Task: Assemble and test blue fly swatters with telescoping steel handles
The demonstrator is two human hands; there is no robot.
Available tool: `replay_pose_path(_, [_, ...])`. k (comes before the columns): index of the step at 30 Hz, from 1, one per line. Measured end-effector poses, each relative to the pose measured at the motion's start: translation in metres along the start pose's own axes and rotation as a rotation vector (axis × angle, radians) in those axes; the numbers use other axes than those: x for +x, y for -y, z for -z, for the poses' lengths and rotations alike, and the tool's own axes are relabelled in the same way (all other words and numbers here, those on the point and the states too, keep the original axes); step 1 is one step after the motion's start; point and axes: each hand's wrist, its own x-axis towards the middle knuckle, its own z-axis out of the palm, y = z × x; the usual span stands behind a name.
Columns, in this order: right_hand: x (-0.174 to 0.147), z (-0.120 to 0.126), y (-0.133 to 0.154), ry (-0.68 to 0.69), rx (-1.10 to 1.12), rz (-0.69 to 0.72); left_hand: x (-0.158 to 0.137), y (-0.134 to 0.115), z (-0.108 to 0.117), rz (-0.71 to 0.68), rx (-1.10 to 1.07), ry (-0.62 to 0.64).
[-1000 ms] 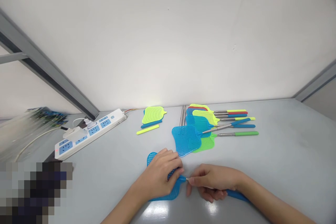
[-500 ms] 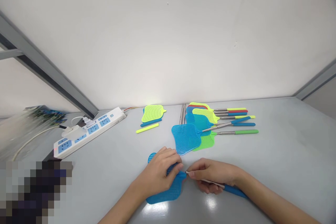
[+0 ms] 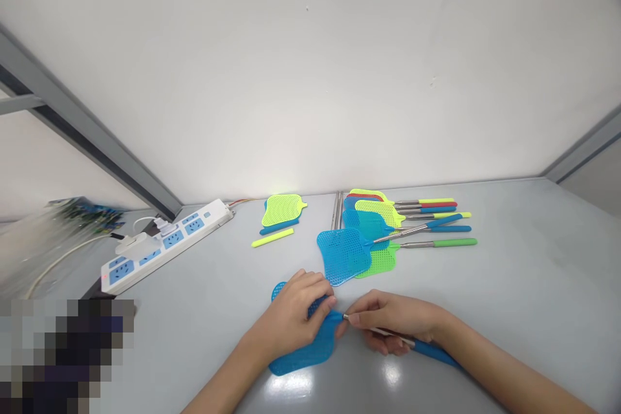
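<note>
My left hand (image 3: pixel 305 310) is closed over a blue fly swatter head (image 3: pixel 303 359), which lies near the front of the table with its neck pointing right. My right hand (image 3: pixel 383 320) pinches a thin metal rod (image 3: pixel 395 337) whose tip meets the neck of that head. A blue grip (image 3: pixel 431 352) covers the rod's other end, under my right wrist. How far the tip sits inside the neck cannot be made out. Just beyond my hands lies a pile of fly swatters (image 3: pixel 344 255) in blue, green, yellow and red, with handles toward the right.
Loose yellow and blue swatter heads (image 3: pixel 283 210) lie at the back, with a yellow grip (image 3: pixel 272 237) and a blue grip (image 3: pixel 279 227) in front. Several bare metal rods (image 3: pixel 336 210) rest beside the pile. A white power strip (image 3: pixel 167 249) and clear plastic bags (image 3: pixel 48 239) occupy the left.
Both hands keep almost the same place and hold. The blue head's neck and the rod tip have shifted very slightly; the view has moved a little.
</note>
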Motion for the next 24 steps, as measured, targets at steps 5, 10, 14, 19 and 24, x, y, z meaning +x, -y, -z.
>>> replay_pose_path(5, [0.0,-0.002,0.0,0.014,-0.029,0.002,0.0,-0.002,-0.003,0.01,-0.066,0.005])
replay_pose_path(10, [-0.002,-0.004,0.004,0.002,-0.068,-0.008,0.0,-0.002,-0.002,0.025,-0.11,-0.004])
replay_pose_path(14, [-0.003,-0.005,0.002,-0.035,-0.167,-0.019,0.0,-0.003,-0.004,0.02,-0.05,-0.01])
replay_pose_path(19, [0.0,-0.004,-0.008,-0.048,-0.318,-0.027,0.0,-0.008,-0.01,-0.058,0.113,0.015])
replay_pose_path(24, [0.002,-0.003,-0.012,0.01,-0.322,0.015,-0.002,-0.014,-0.017,-0.119,0.206,0.011])
